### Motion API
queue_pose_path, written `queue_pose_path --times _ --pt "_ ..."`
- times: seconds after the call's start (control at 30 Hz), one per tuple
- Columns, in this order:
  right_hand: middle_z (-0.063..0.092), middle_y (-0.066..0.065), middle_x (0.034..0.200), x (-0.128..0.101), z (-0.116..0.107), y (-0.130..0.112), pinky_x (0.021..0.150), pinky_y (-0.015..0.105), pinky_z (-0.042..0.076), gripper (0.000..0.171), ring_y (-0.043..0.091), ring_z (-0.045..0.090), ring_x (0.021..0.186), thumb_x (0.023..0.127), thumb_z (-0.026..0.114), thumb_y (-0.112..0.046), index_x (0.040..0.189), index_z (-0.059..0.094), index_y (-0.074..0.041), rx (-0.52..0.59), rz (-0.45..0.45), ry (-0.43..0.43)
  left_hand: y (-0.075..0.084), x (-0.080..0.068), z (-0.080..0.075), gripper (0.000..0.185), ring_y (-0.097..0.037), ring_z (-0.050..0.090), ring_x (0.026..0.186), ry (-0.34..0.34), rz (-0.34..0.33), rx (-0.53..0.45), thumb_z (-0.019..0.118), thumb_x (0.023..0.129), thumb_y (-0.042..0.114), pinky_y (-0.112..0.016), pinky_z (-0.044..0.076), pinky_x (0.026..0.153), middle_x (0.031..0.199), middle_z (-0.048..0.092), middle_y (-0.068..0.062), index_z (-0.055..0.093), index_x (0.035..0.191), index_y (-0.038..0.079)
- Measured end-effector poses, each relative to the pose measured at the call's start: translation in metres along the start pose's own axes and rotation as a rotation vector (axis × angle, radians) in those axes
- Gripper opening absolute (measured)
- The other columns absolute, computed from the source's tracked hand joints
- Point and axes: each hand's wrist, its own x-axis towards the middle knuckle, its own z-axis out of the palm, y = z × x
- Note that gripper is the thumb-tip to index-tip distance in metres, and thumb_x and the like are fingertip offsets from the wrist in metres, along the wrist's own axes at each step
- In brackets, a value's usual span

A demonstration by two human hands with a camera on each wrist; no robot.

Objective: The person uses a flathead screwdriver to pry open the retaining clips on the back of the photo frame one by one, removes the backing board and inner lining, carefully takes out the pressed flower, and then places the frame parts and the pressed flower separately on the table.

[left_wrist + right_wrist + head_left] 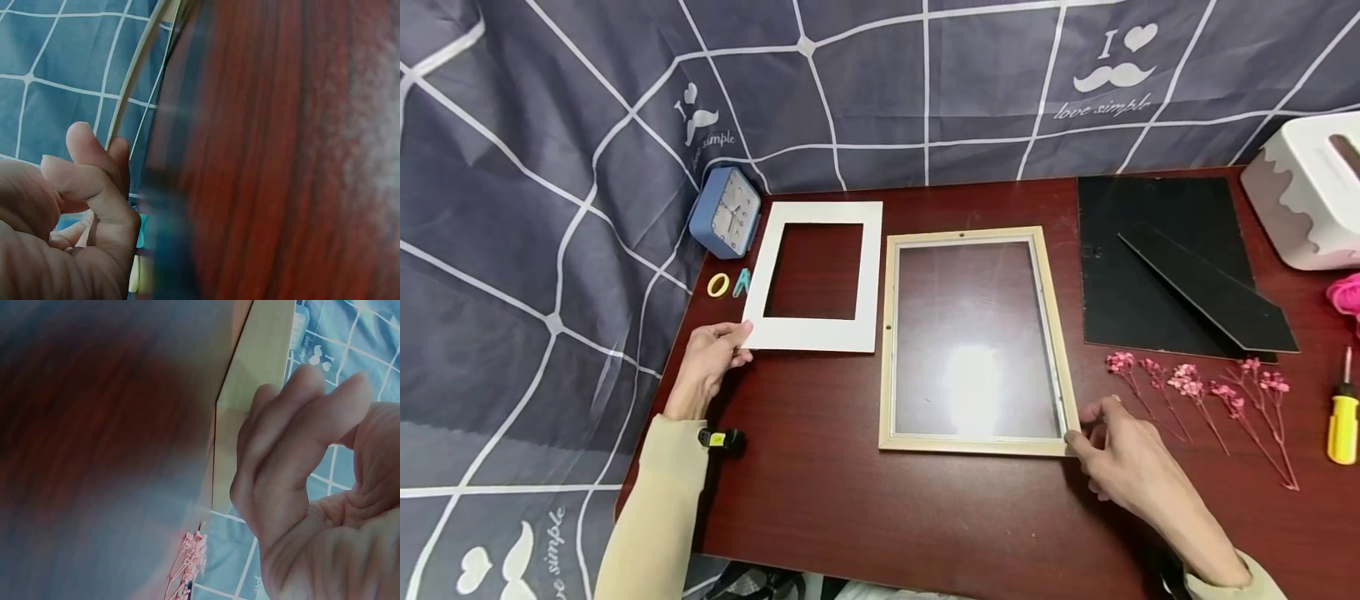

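Pale wooden picture frame with a glass pane, lying flat at the centre of the dark red wooden table; its long axis runs near to far, the top edge pointing away from the person. The right hand touches the frame's near right corner with its fingertips; the fingers are only loosely bent, and whether they pinch the moulding or merely rest against it cannot be told. White rectangular card mat with a window opening, just left of the frame and parallel to it; the left hand pinches its near left corner between thumb and fingers. By judgement, the mat is best kept level, edges square to the frame, while the right hand steadies the frame against sliding. Further out: black backing board with a stand at far right, sprigs of pink dried flowers near it, a yellow-handled screwdriver, and a blue alarm clock at far left.
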Motion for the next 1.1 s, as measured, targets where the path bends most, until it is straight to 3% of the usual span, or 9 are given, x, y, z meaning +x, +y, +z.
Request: queue_pose_path --times 0.23,0.43,0.63,0.73,0.87,1.1 --pt "0.064 0.006 0.078 0.000 0.000 0.002 0.046 0.028 0.054 0.031 0.016 0.064 0.054 0.106 0.064 -0.016 0.126 0.055 0.006 -0.016 0.015 -0.020 -0.002 0.012 0.004 0.049 0.003 0.065 0.055 -0.007 -0.039 0.048 0.065 0.111 0.025 -0.008 0.054 0.052 0.064 0.067 0.011 0.059 0.142 -0.012" --pt "0.064 0.005 0.077 0.001 0.001 0.002 0.046 0.027 0.055 0.029 0.015 0.064 0.054 0.106 0.065 -0.014 0.125 0.056 0.006 -0.019 -0.001 -0.007 -0.001 0.014 0.002 0.053 0.004 0.067 0.056 -0.007 -0.065 0.121 0.066 0.110 0.029 -0.008 0.058 0.057 0.061 0.068 0.011 0.058 0.142 -0.014" --pt "0.064 0.005 0.076 0.002 0.000 0.000 0.046 0.028 0.054 0.030 0.015 0.064 0.053 0.106 0.064 -0.015 0.125 0.056 0.007 -0.020 0.000 -0.014 0.001 0.015 0.000 0.051 0.003 0.069 0.057 0.007 -0.083 0.130 0.068 0.109 0.027 -0.009 0.061 0.060 0.063 0.069 0.010 0.059 0.138 -0.014" --pt "0.064 0.005 0.077 0.002 -0.001 0.001 0.046 0.028 0.055 0.030 0.015 0.064 0.054 0.106 0.064 -0.016 0.125 0.057 0.006 -0.023 0.008 -0.013 0.003 0.013 0.000 0.045 0.002 0.070 0.057 0.013 -0.084 0.168 0.070 0.108 0.027 -0.011 0.062 0.060 0.063 0.069 0.008 0.064 0.129 -0.012" --pt "0.065 0.004 0.077 0.001 0.000 0.002 0.045 0.028 0.056 0.030 0.015 0.065 0.054 0.105 0.065 -0.017 0.123 0.056 0.005 -0.014 0.014 -0.007 0.007 0.011 -0.001 0.037 -0.002 0.068 0.054 0.021 -0.044 0.302 0.072 0.106 0.029 -0.016 0.062 0.057 0.061 0.068 0.006 0.072 0.105 -0.008" --pt "0.067 0.003 0.075 0.000 0.000 0.004 0.044 0.029 0.056 0.029 0.015 0.065 0.055 0.105 0.066 -0.019 0.121 0.058 0.004 -0.008 0.006 -0.001 0.013 0.009 -0.006 0.042 -0.011 0.067 0.052 0.043 0.027 0.519 0.073 0.104 0.034 -0.022 0.060 0.061 0.056 0.066 0.001 0.072 0.077 0.002"
